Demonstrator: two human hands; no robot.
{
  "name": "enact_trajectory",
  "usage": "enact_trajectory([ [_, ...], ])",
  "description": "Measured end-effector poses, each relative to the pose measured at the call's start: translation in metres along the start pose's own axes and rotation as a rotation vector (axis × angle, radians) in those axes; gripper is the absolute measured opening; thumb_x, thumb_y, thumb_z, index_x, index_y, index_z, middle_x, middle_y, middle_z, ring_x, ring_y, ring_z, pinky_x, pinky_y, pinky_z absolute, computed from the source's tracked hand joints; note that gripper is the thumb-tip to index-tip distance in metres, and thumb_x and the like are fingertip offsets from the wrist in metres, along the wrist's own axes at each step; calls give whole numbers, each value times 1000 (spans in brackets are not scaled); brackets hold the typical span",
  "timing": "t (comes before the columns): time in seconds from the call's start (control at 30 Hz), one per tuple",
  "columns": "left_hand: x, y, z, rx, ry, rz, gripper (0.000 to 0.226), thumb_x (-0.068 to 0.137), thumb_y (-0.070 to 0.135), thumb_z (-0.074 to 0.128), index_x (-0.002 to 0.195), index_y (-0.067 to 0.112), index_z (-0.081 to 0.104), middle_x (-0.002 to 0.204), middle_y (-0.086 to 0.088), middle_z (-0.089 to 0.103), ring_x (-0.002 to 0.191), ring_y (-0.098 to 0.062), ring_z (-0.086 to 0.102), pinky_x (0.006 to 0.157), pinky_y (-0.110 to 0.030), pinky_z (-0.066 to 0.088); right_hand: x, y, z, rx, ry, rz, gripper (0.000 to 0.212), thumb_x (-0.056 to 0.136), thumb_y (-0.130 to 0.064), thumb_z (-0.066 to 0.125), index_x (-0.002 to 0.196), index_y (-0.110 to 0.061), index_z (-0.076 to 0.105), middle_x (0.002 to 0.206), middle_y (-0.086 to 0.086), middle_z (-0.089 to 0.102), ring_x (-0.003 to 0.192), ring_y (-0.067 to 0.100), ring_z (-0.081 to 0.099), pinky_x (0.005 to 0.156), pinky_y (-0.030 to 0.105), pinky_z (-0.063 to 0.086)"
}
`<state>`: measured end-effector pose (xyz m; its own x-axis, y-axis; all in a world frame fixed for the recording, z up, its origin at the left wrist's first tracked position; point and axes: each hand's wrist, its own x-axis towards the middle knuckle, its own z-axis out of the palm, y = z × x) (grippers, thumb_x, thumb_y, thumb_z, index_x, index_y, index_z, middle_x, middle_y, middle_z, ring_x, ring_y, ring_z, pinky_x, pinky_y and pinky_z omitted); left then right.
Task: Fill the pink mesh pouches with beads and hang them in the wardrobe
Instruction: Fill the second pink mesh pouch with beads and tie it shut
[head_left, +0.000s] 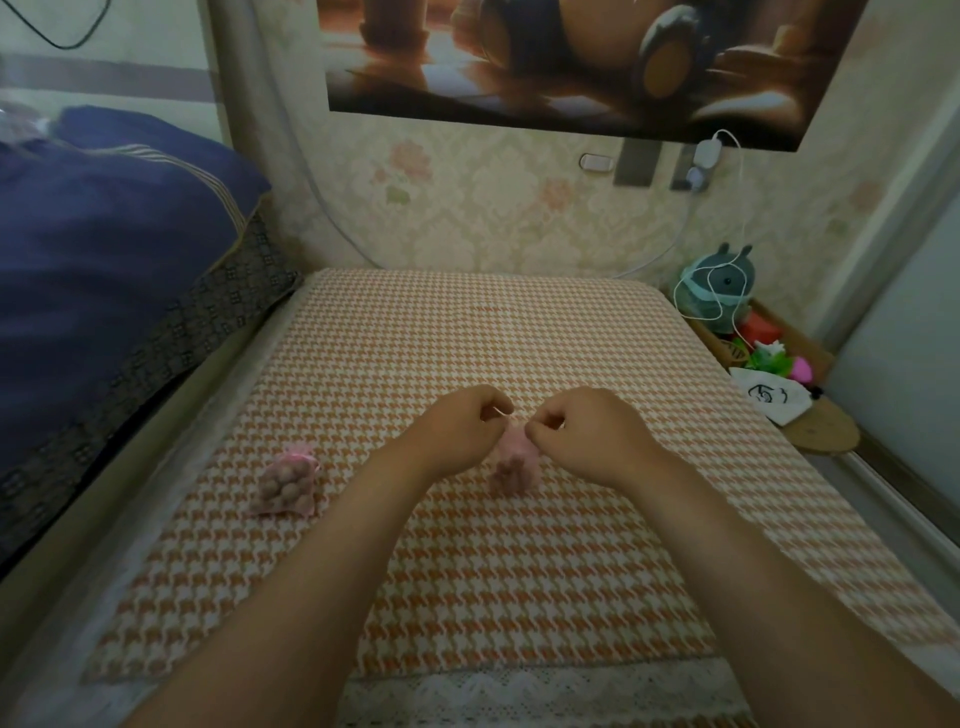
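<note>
1. The pink mesh pouch (511, 465) sits near the middle of the houndstooth cover (493, 332), standing on its base with its neck up between the two hands. Brownish beads (506, 480) fill its lower part.
2. It looks light and soft. The mesh is thin and will likely sag or tip under the loose beads, and they could spill if the neck is slack. The beads themselves look hard and apt to roll.
3. The best place to take hold is probably the gathered neck or the drawstring (501, 412), not the belly, since squeezing the belly would push beads upward.
4. The left hand (462, 431) hovers over the cover just left of the pouch neck. Its grip is nearly closed, with fingers curled in and thumb and forefinger pinching the pale drawstring, which runs toward the neck.
5. The right hand (587, 431) is just right of the neck, with its grip drawn in the same way and the fingertips pinching at the top of the pouch. The string on this side is too fine to make out clearly, but the pose suggests the other end is held there.
6. I judge this to be the cinching step, with the two hands pulling apart to close the neck.
7. A second pouch (285, 483), filled and with its neck gathered, lies on the cover's left part, well apart from the hands.
8. No wardrobe is in view, so I judge that the hanging is not yet done.
</note>
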<state>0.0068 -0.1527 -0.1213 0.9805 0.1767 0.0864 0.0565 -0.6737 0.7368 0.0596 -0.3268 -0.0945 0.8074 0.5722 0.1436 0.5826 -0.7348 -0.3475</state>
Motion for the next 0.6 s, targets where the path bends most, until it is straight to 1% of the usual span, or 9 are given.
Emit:
enact_trajectory([
  [0.1,6,-4,6,-9,49,-35,17,97,27,53,108,22,65,96,3,67,87,-18,66,80,-35,54,-2,8,-3,17,21,28,28,85,-38,62,65,-21,71,60,-4,67,57,14,61,59,39,56],
  [0.17,13,-8,10,-45,75,-53,20,99,31,49,101,21,65,96,1,69,88,-20,66,83,-40,55,-2,14,-5,67,44,42,35,84,-34,63,54,-17,62,50,-3,59,47,15,52,54,41,52],
  [0.23,20,-15,17,-97,92,-83,20,99,27,47,101,22,66,98,-2,71,88,-24,68,83,-44,57,-2,20,-7,98,60,50,41,85,-32,64,49,-15,55,43,-4,49,43,13,44,51,41,49],
  [0.27,23,-20,21,-73,97,-93,21,99,23,47,106,23,66,102,-3,71,89,-24,68,83,-42,57,-2,23,-8,105,62,51,40,85,-32,64,50,-13,56,44,-4,51,43,15,45,50,40,48],
  [0.33,27,-31,29,37,94,-79,27,98,17,49,118,23,67,116,-2,69,100,-21,66,90,-33,53,-3,28,-9,105,58,44,33,85,-34,62,61,-12,67,55,-2,65,49,20,57,55,42,54],
  [0.37,28,-34,33,92,91,-47,30,97,16,52,122,22,67,123,-1,67,107,-19,64,95,-31,50,-4,29,-10,102,50,39,30,86,-36,62,66,-16,72,61,-2,69,55,19,62,57,43,57],
  [0.43,31,-37,39,144,71,28,34,94,14,56,125,22,67,129,-1,64,115,-19,60,101,-30,46,-5,31,-11,98,26,35,23,87,-37,64,71,-25,76,65,-7,71,60,13,65,62,40,59],
  [0.53,37,-36,44,140,24,107,39,90,8,56,125,21,67,128,-3,65,116,-19,61,102,-33,47,-5,34,-13,102,11,23,19,87,-36,66,73,-29,76,67,-9,71,63,10,65,65,42,59],
  [0.6,40,-36,49,153,10,159,40,88,8,58,120,27,70,117,1,71,105,-17,65,92,-33,52,-4,36,-12,125,12,19,19,87,-38,66,73,-29,76,68,-9,71,65,10,65,66,42,59],
])
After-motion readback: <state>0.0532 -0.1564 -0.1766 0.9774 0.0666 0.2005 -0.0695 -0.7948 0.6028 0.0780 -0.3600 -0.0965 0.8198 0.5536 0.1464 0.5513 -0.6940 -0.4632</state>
